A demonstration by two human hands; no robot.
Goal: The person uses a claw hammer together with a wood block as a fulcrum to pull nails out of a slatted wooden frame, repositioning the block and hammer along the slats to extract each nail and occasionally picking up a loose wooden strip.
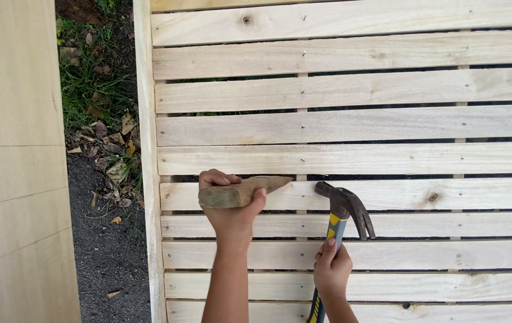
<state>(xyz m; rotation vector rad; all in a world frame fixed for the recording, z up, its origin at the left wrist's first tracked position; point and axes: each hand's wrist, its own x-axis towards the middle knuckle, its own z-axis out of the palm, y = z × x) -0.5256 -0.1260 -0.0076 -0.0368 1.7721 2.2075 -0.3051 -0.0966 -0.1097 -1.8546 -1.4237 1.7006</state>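
Left hand (230, 209) clamped around stiff, light-looking wooden wedge (244, 192) at its thick end against slatted panel (352, 160); right hand (330, 269) closed mid-handle on head-heavy claw hammer (341, 216).

Both bare forearms reach up from the bottom edge. The left hand (231, 206) is raised higher, fingers curled over and thumb clamped beneath. The right hand (331, 268) sits lower, closed in a fist, thumb up.
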